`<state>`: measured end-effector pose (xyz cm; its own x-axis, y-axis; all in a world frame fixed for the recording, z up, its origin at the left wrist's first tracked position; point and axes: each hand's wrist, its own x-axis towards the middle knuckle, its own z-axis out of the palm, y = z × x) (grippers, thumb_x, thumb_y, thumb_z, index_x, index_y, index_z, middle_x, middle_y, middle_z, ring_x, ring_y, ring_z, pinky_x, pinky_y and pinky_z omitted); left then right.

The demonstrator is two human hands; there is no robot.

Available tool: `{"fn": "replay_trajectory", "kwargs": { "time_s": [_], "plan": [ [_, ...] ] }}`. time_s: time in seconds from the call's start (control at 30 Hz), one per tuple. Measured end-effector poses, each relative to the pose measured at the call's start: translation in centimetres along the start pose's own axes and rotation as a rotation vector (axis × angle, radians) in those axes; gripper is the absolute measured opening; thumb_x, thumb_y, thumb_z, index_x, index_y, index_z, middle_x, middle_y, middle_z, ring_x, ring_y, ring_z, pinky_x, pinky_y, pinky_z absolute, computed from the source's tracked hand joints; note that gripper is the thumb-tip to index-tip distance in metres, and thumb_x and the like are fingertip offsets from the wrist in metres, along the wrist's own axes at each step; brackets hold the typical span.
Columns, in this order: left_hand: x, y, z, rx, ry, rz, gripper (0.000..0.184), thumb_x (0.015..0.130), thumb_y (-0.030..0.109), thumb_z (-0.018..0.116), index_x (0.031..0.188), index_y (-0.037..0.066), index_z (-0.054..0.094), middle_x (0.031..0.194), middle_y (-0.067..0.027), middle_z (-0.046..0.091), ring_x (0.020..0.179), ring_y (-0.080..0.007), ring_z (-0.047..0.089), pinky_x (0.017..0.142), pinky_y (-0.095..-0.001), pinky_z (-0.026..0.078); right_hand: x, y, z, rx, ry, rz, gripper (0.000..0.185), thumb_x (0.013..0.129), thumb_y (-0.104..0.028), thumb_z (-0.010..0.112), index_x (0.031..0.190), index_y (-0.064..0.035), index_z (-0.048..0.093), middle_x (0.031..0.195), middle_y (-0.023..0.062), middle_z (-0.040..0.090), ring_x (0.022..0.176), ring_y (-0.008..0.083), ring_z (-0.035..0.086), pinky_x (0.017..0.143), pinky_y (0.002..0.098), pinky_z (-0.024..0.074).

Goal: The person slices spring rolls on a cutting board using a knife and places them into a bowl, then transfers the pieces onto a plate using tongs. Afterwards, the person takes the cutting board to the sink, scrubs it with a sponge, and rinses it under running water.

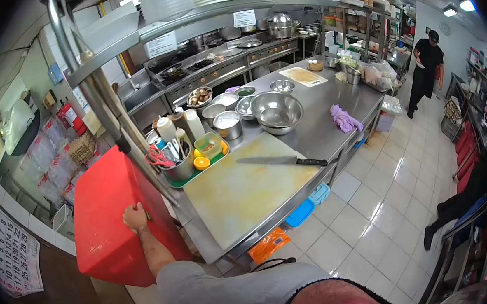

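Observation:
My left hand [137,218] reaches out at the left, fingers curled over the edge of a large red cooler box [105,209]. Whether it grips a lid or a handle there, I cannot make out. My right hand is out of view. Just right of the box, a big stained cutting board [241,190] lies on the steel worktable. A knife with a black handle [312,162] rests across it, blade to the left. Beside the board, a green tray holds a cut orange half [201,163], a green container [210,145] and a metal pot of utensils [179,168].
Metal bowls [276,112] and squeeze bottles [166,128] stand on the worktable [315,101], with a purple cloth [346,118] near its edge. A steel post [128,139] rises beside the box. A person in black [426,67] stands in the right aisle; another is partly visible lower right.

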<state>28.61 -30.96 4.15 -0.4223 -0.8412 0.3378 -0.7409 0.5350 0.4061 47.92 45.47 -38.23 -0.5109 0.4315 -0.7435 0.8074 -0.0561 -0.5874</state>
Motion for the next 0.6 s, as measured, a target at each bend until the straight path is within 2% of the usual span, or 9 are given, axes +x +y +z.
{"fn": "replay_trajectory", "kwargs": {
  "time_s": [0.1,0.17,0.2,0.27,0.33,0.4,0.43,0.5,0.6],
  "plan": [
    [0.8,1.5,1.6,-0.032,0.150,-0.091,0.028,0.077,0.034,0.060,0.093,0.012,0.066,0.095,-0.0102,0.061,0.094,-0.0302,0.055,0.082,-0.0420,0.043,0.8,-3.4,-0.4,-0.071,-0.053,0.032,0.047,0.080,-0.018,0.057,0.120,0.0028,0.044,0.074,0.0119,0.057,0.055,0.0201,0.055,0.040,0.0351,0.0454],
    [1.9,4.2,3.8,-0.335,0.523,-0.434,0.025,0.077,0.030,0.059,0.090,0.010,0.064,0.093,-0.0109,0.059,0.092,-0.0303,0.054,0.080,-0.0425,0.043,1.9,-6.1,-1.1,-0.099,-0.071,0.021,0.048,0.080,-0.018,0.057,0.121,0.0032,0.044,0.074,0.0122,0.057,0.055,0.0199,0.055,0.040,0.0345,0.0454],
    [1.7,6.3,3.6,-0.332,0.531,-0.436,0.025,0.077,0.030,0.059,0.090,0.010,0.064,0.093,-0.0109,0.059,0.092,-0.0303,0.054,0.080,-0.0425,0.043,2.6,-7.6,-1.5,-0.113,-0.075,0.008,0.049,0.080,-0.017,0.057,0.122,0.0035,0.044,0.074,0.0123,0.057,0.055,0.0199,0.055,0.040,0.0342,0.0454],
    [0.6,11.3,3.9,-0.449,0.755,-0.139,0.022,0.077,0.026,0.059,0.089,0.008,0.061,0.092,-0.0113,0.057,0.090,-0.0303,0.053,0.078,-0.0429,0.043,3.9,-10.6,-2.3,-0.118,-0.080,-0.027,0.050,0.079,-0.017,0.058,0.122,0.0039,0.043,0.074,0.0125,0.058,0.056,0.0197,0.056,0.040,0.0336,0.0455],
    [-0.8,17.7,4.0,-0.458,0.807,0.091,0.020,0.075,0.014,0.060,0.093,0.005,0.058,0.092,-0.0119,0.055,0.087,-0.0299,0.053,0.075,-0.0425,0.042,5.3,-14.2,-3.1,-0.096,-0.067,-0.110,0.051,0.079,-0.016,0.058,0.123,0.0043,0.043,0.074,0.0128,0.058,0.056,0.0196,0.056,0.041,0.0330,0.0455],
    [-1.7,23.2,5.1,-0.834,0.461,0.202,0.022,0.073,0.010,0.062,0.094,0.004,0.056,0.090,-0.0121,0.053,0.089,-0.0286,0.051,0.078,-0.0412,0.041,5.0,-19.4,-3.2,-0.051,-0.032,-0.179,0.051,0.079,-0.015,0.057,0.123,0.0056,0.042,0.072,0.0117,0.057,0.054,0.0176,0.054,0.040,0.0302,0.0440],
    [-5.9,29.7,3.3,-0.698,0.668,0.512,0.025,0.072,0.008,0.063,0.095,0.003,0.055,0.091,-0.0117,0.051,0.094,-0.0283,0.048,0.083,-0.0401,0.038,3.5,-23.3,-3.1,-0.028,-0.006,-0.214,0.051,0.079,-0.014,0.056,0.123,0.0067,0.042,0.070,0.0105,0.057,0.052,0.0157,0.052,0.040,0.0277,0.0425],
    [-7.5,34.4,4.7,-0.865,0.546,0.611,0.025,0.072,0.007,0.064,0.094,0.003,0.055,0.097,-0.0130,0.049,0.099,-0.0300,0.045,0.087,-0.0403,0.035,6.7,-24.2,-3.5,-0.054,-0.072,-0.214,0.052,0.081,-0.017,0.052,0.127,0.0007,0.039,0.095,0.0142,0.059,0.076,0.0256,0.058,0.054,0.0360,0.0486],
    [-10.7,40.5,3.3,-0.891,0.525,0.734,0.024,0.072,0.006,0.064,0.093,0.001,0.056,0.099,-0.0142,0.047,0.099,-0.0300,0.045,0.087,-0.0395,0.036,9.7,-24.8,-4.4,-0.102,-0.121,-0.253,0.053,0.081,-0.020,0.053,0.129,-0.0017,0.039,0.096,0.0122,0.059,0.074,0.0232,0.058,0.053,0.0347,0.0482]
  ]
}}
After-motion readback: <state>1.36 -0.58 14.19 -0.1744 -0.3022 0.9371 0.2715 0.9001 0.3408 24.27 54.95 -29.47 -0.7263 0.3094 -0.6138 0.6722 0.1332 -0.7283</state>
